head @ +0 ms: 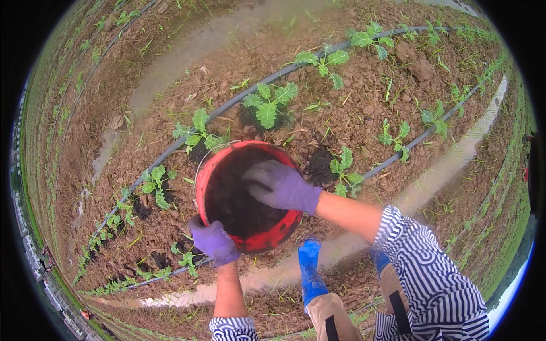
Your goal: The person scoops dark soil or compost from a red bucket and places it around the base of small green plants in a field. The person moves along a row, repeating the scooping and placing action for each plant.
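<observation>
A red bucket [273,244] with a thin wire handle is in front of me, tilted so that its mouth faces me. Dark, crumbly compost or soil [226,200] covers its inside. My left hand [214,241], in a purple glove, grips the near left rim. Inside the mouth is my right hand [281,185], in a matching glove with darkened fingers. Its fingers look apart over the dark material, though they are blurred. Just beyond the bucket grows a leafy kale-like seedling [268,106], with dark material around its base. A dark clump [320,165] lies right of the bucket beside another seedling [346,166].
A grey drip line [239,97] crosses the brown soil bed along a seedling row. Another drip line [384,165] runs nearer me. Muddy water stands in a furrow [273,273] by my blue boot [313,273]. More planted rows extend left and right.
</observation>
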Motion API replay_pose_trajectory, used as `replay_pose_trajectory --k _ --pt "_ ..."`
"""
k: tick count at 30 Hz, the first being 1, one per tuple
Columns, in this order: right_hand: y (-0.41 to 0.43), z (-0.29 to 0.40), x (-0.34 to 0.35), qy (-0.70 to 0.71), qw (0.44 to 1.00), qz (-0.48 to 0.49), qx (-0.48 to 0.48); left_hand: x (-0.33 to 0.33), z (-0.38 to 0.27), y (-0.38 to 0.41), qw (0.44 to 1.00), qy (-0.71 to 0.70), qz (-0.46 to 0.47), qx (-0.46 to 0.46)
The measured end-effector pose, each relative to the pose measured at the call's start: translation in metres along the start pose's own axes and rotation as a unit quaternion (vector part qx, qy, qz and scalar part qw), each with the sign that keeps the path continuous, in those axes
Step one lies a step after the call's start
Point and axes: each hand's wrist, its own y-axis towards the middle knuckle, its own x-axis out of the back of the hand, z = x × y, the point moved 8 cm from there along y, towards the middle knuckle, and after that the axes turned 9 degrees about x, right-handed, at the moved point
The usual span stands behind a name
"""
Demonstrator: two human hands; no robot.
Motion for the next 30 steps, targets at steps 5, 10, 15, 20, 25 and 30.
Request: replay_pose_trajectory --k 5,10,15,20,25,30 --pt "0.039 0.008 -0.071 -0.282 0.926 0.249 0.04 -0.005 -0.011 -0.002 0.999 -0.031 0.01 -0.014" --pt "-0.003 -0.005 -0.114 -0.237 0.938 0.252 -0.029 -0.003 -0.002 0.003 0.999 -0.018 -0.029 -0.011" --pt "-0.049 -0.001 -0.151 -0.092 0.947 0.281 -0.125 -0.005 0.006 0.003 0.999 -0.015 -0.029 -0.015" --pt "-0.045 -0.013 -0.105 0.177 0.973 0.089 -0.115 -0.012 0.004 0.003 0.997 -0.075 0.003 -0.027" --pt "-0.052 -0.01 -0.016 0.629 0.718 -0.078 -0.289 -0.006 0.016 0.012 0.998 -0.038 -0.024 -0.05" --pt "-0.048 -0.152 0.061 0.614 0.666 -0.258 -0.337 -0.017 0.015 0.013 0.997 -0.068 0.003 -0.038"
